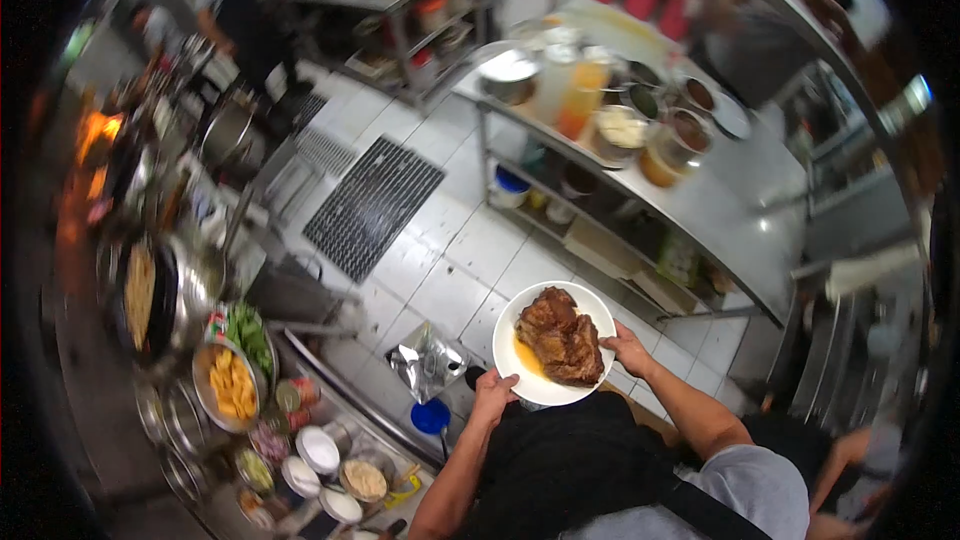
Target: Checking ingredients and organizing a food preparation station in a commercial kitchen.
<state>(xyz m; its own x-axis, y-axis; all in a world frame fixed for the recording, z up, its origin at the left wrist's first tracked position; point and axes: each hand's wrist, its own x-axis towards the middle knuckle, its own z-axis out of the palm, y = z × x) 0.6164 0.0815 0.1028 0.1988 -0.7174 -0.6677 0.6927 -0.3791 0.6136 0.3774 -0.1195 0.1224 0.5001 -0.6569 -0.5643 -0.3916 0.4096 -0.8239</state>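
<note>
A white round plate (504, 360) is held level in front of my dark apron. Several large pieces of browned cooked meat (561, 337) lie on it, in a pool of orange sauce (529, 357). My left hand (493, 394) grips the near left rim, thumb over the edge. On the right rim is my right hand (628, 347), its thumb also on top. The fingers of both hands are partly hidden under the plate. Below the plate is the tiled floor (442, 289).
To my left, a counter carries a bowl of yellow chunks (231, 384), a wok (142, 300) and several small containers (318, 450). Flames (101, 127) burn at far left. On the right stands a steel table (720, 202) with jars. A floor grate (375, 206) lies ahead. People (244, 15) work nearby.
</note>
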